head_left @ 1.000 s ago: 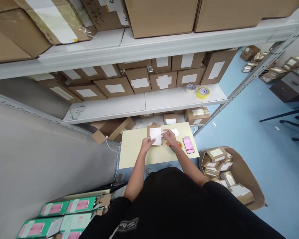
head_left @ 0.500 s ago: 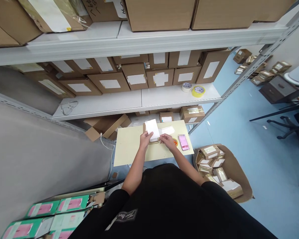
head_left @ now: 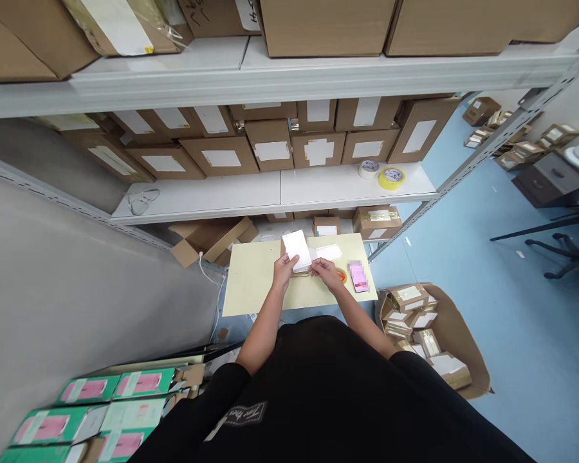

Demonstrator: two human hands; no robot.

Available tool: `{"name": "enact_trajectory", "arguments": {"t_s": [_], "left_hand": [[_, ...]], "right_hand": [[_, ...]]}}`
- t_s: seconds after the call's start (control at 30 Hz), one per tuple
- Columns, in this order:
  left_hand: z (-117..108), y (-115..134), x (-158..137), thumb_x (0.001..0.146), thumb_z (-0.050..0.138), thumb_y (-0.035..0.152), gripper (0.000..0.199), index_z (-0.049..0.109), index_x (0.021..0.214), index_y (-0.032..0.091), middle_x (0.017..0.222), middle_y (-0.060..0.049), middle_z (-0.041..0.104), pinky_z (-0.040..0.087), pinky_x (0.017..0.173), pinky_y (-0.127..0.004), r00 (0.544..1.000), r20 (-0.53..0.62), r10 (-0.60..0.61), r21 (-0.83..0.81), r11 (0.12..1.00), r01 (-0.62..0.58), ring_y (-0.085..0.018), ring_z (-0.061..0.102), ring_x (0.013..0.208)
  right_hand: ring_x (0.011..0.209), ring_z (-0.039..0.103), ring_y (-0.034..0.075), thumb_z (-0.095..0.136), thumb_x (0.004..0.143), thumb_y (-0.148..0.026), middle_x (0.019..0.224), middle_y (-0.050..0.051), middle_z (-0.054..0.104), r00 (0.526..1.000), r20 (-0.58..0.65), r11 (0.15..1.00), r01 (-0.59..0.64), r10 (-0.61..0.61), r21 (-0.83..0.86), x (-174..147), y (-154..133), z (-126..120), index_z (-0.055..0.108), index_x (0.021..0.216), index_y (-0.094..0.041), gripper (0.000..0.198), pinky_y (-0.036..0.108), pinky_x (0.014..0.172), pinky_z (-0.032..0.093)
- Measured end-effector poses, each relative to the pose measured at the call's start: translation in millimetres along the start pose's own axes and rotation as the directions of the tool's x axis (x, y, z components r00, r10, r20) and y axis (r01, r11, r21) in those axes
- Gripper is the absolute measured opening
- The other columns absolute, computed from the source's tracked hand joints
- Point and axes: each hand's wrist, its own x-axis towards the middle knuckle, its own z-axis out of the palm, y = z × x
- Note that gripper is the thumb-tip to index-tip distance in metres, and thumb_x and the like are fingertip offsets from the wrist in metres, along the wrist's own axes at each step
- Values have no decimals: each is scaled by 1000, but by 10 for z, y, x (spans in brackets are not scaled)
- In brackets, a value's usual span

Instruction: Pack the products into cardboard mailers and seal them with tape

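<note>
My left hand (head_left: 283, 270) grips a stack of white paper sheets (head_left: 297, 249) above the table, with the thumb on top. Close to the stack's right edge, my right hand (head_left: 324, 270) is closed in a pinch; what its fingertips hold is too small to make out. Beneath the stack, part of a small brown cardboard box (head_left: 300, 274) shows, mostly covered. A white sheet (head_left: 329, 251) lies just beyond my right hand. Partly behind that hand is a tape roll (head_left: 341, 276) with an orange core, and to its right lies a pink phone-like object (head_left: 358, 276).
The pale yellow table (head_left: 251, 283) stands below a shelf (head_left: 212, 193) of labelled boxes, holding two tape rolls (head_left: 391, 178). An open carton (head_left: 212, 238) is at the table's back left. A large carton (head_left: 463, 321) of taped parcels stands right; green boxes (head_left: 87, 389) lie lower left.
The camera view has shifted slightly, so the shelves appear a little further right. Both hands keep nearly the same pose at the paper stack.
</note>
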Motion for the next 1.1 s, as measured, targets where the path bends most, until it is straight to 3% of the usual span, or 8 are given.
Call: {"name": "enact_trajectory", "arguments": {"t_s": [0.13,0.27,0.37,0.47,0.57,0.77,1.1], "left_hand": [[-23,-35,28,59,96,53,73,76,115,11,108,-16,80,58,92,-43,1000,12,12,37,999,-13,-29,75,99],[-38,-2,32,61,96,41,89,63,141,21,122,-13,75,58,88,-37,990,-78,115,307,948,-86,-24,73,98],[-15,77,-17,71,88,43,55,76,120,21,116,-11,76,58,87,-35,980,-25,198,485,859,-162,-22,72,96],[33,180,-109,80,79,49,33,82,94,19,96,-10,80,59,84,-36,971,203,126,477,853,-210,-24,73,89],[77,270,-200,78,81,49,34,84,94,19,95,-10,81,60,82,-36,943,311,120,434,865,-253,-25,74,88],[103,337,-238,76,83,49,33,85,90,19,93,-10,82,61,79,-36,941,292,172,416,863,-287,-25,76,88],[106,300,-203,74,85,48,34,85,91,19,92,-10,81,61,80,-37,956,259,136,398,887,-234,-26,76,88]], "right_hand": [[66,61,15,76,80,-49,76,1,73,1000,28,1000,11,-11,1,-12,-40,14,69,82,-23,28,30,69,49],[67,60,15,76,83,-54,78,0,72,998,48,999,38,-38,6,-10,-71,35,68,84,-23,31,30,69,49],[68,60,15,76,83,-56,78,0,70,996,64,998,64,-64,-12,0,-86,44,68,86,-23,34,31,70,50],[70,60,16,75,84,-58,76,0,68,993,74,994,99,-95,-42,9,-104,44,69,88,-23,36,31,72,50],[71,59,17,74,86,-58,76,0,67,990,84,991,115,-110,-63,13,-127,44,70,89,-24,34,31,71,50],[72,60,17,74,86,-56,80,0,68,989,80,989,130,-125,-66,16,-154,63,71,91,-24,32,31,71,50],[72,61,17,74,85,-57,76,0,67,995,41,990,95,-91,-105,10,-217,80,72,90,-24,34,31,70,50]]}}
